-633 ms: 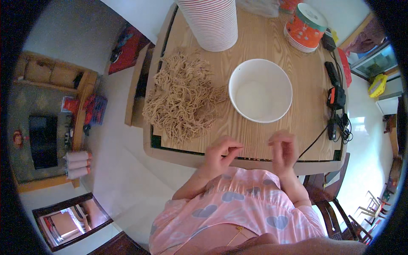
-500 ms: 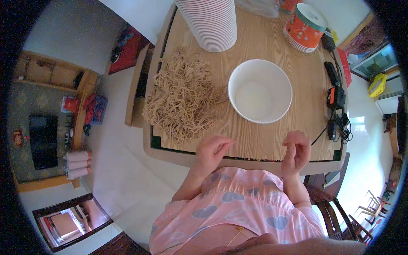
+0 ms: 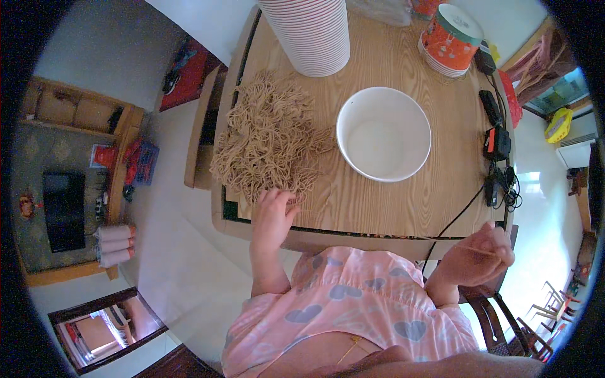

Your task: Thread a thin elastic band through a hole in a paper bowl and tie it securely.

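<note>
A tangled heap of thin tan strands, like cord or dry noodles, lies on the left of the wooden table. At its near edge is my left hand, fingers bent over the lowest strands, with a gap between thumb and forefinger. My right hand is past the table's front right edge, its fingers curled together; whatever is in them is too small or hidden to make out. Between the heap and the table's right side stands a round white paper tub, open at the top, its pale bottom showing.
A tall stack of white paper tubs rises behind the heap. At the back right sits an upside-down orange and green tub on other tubs. Black adapters and cables run along the right edge. A dark wooden chair stands at my right.
My hands have moved apart: the left went left to the heap's near edge, and the right went right and nearer to me, past the table edge. The tub stayed put.
</note>
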The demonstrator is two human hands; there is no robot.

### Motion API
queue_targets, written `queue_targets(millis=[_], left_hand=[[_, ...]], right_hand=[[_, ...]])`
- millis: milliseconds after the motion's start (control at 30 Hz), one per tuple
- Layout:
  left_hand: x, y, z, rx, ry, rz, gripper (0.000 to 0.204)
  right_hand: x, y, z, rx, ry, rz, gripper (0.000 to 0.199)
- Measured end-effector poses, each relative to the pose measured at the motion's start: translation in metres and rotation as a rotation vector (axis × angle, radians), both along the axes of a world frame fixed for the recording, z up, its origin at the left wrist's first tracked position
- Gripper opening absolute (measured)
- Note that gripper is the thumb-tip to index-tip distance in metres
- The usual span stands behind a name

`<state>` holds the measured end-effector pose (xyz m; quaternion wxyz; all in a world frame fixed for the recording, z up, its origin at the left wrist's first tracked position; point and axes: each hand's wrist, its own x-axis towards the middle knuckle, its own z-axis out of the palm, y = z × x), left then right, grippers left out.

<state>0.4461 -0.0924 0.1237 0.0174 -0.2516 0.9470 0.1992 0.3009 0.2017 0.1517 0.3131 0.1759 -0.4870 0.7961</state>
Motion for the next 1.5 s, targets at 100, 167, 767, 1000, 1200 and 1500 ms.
queue_targets(millis=[100, 167, 767, 1000, 1200, 1500], left_hand=[[-0.011, 0.011, 0.033, 0.045, 0.156, -0.209, 0.043], [-0.021, 0.028, 0.052, 0.29, 0.414, -0.41, 0.05], [-0.044, 0.08, 0.015, 1.283, 0.464, -0.087, 0.004], [-0.047, 0.085, 0.022, 1.212, 0.449, -0.104, 0.004], [-0.046, 0.089, 0.03, 0.886, 0.593, -0.134, 0.012], [-0.035, 0.077, 0.047, 0.313, 0.74, -0.229, 0.013]], right_hand=[[0.011, -0.002, 0.004, 0.378, -0.032, -0.09, 0.015], [0.011, -0.019, 0.012, 0.812, -0.009, 0.249, 0.018], [-0.004, -0.047, 0.004, 0.878, 0.026, 0.673, 0.033], [-0.018, -0.048, 0.002, 1.002, 0.303, 0.711, 0.018], [-0.018, -0.053, 0.003, 1.05, 0.316, 0.648, 0.019], [-0.032, -0.057, 0.015, 1.426, 0.383, 0.787, 0.024]])
